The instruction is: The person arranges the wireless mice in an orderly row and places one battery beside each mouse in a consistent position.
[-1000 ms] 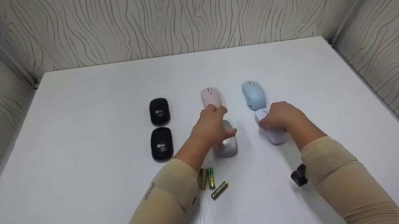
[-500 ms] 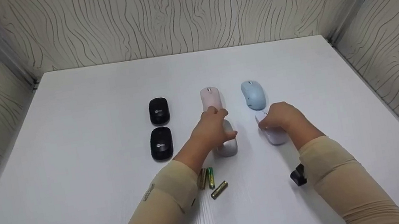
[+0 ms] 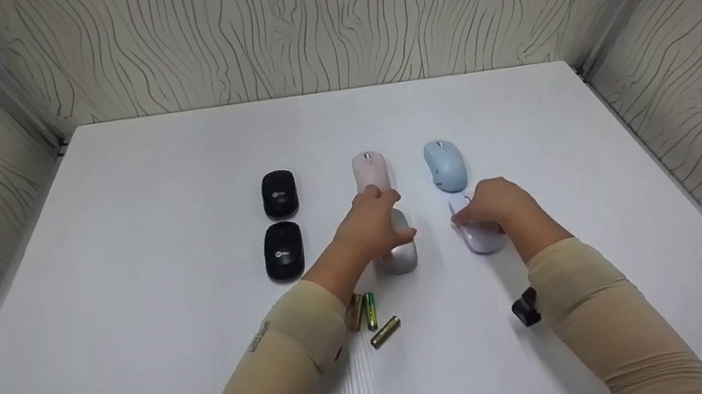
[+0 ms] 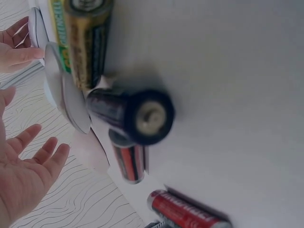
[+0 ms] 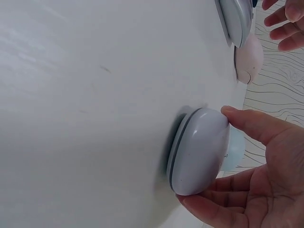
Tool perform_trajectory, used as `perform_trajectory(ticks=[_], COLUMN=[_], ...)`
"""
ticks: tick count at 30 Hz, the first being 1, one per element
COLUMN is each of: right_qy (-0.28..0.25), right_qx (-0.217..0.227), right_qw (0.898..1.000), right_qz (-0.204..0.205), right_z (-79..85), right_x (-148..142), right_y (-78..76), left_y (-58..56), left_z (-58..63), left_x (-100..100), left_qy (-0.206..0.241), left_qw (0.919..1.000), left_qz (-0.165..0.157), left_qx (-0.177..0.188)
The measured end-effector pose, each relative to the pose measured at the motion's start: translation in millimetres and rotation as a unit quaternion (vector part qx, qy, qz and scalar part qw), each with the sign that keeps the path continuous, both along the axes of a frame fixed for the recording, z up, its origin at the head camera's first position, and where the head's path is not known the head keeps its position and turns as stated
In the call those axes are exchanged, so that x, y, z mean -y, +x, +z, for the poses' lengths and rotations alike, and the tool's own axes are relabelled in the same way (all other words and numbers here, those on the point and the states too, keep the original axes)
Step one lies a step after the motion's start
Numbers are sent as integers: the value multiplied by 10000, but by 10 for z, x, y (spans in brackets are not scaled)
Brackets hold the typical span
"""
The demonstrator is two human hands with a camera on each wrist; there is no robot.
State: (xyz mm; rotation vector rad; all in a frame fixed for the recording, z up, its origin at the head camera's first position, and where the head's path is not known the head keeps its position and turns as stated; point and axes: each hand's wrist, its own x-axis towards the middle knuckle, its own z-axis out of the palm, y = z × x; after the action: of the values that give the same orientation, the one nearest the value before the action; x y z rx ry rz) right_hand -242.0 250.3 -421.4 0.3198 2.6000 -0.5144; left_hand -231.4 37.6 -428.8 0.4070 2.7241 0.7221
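Note:
My right hand (image 3: 500,205) holds a pale lavender-white computer mouse (image 3: 483,238), thumb on one side and fingers on the other. That mouse (image 5: 202,152) stands on the white table in the right wrist view. My left hand (image 3: 370,226) hovers over a silver-grey mouse (image 3: 402,256), partly hiding it. The fingers of the left hand (image 4: 28,175) are spread and loosely bent, with nothing between them, in the left wrist view. A pink mouse (image 3: 370,169) lies just beyond the left hand. Beyond the right hand sits a light-blue mouse (image 3: 446,166).
Two black mice, a far one (image 3: 280,194) and a nearer one (image 3: 283,251), lie to the left. Several batteries (image 3: 385,332) lie by my left forearm; a red one (image 4: 187,209) shows in the left wrist view. A black object (image 3: 525,308) is beside my right sleeve.

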Motion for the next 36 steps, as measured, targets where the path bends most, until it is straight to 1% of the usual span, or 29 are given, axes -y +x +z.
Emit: perform_trajectory(ticks=[3,8,13,18,24,30,36], right_qy=[94,347,479,640,651,587,427], right_qx=[-22,-193,-307,-549,-794,-993,-1073], right_qw=[9999,9984,9962,9915,9857,9801,9749], right_qz=[77,396,660,989,1336,1618,1905], right_z=[33,128,222,276,362,402,429], right_x=[7,42,127,256,452,630,775], right_y=[-5,-17,-15,8,85,185,314], left_y=[-4,-18,-28,-17,50,138,235], left_z=[24,52,59,70,111,125,137], left_x=[29,106,210,340,510,655,783], left_qy=[25,39,106,-13,-24,-88,-85], left_qw=[10000,10000,9998,9995,9989,9987,9983], left_qz=[9,-8,-3,-113,-164,-76,-35], left_qx=[13,-59,-159,-309,-432,-503,-569])
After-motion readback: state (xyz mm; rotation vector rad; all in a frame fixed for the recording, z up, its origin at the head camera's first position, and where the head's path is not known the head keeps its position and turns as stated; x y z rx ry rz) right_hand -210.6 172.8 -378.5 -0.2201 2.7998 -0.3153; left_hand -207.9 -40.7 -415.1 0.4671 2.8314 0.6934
